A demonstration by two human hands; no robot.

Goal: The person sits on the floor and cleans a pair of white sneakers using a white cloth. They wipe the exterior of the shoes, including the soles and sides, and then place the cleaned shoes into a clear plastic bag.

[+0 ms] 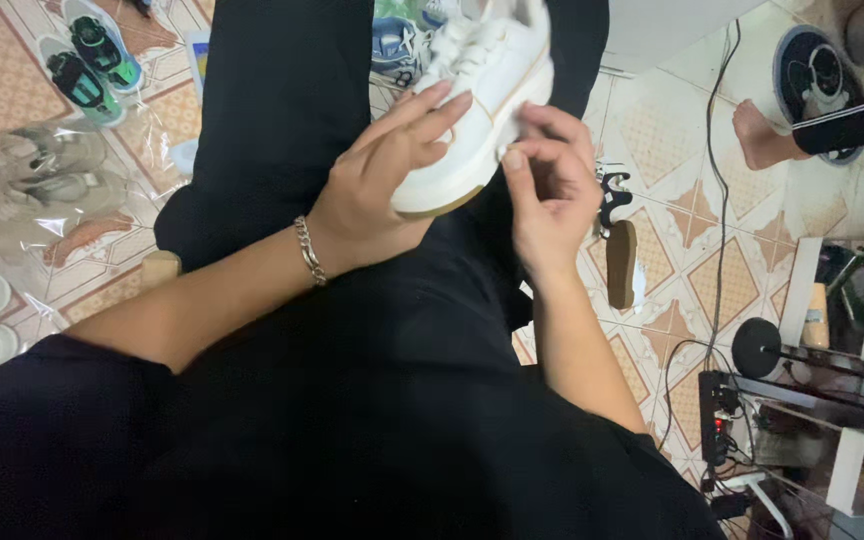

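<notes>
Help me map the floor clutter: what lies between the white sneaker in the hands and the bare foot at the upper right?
In the head view, between the white sneaker and the bare foot lies patterned floor tile, crossed by a black cable.

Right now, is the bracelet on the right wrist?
No, the silver chain bracelet sits on the left wrist, whose left hand holds the white shoe; the right hand wears none.

Soft, even indoor light; glare on the plastic bags (42, 190) at nine o'clock; dark clothing swallows detail; slight blur.

One white sneaker (482, 95), two hands
</notes>
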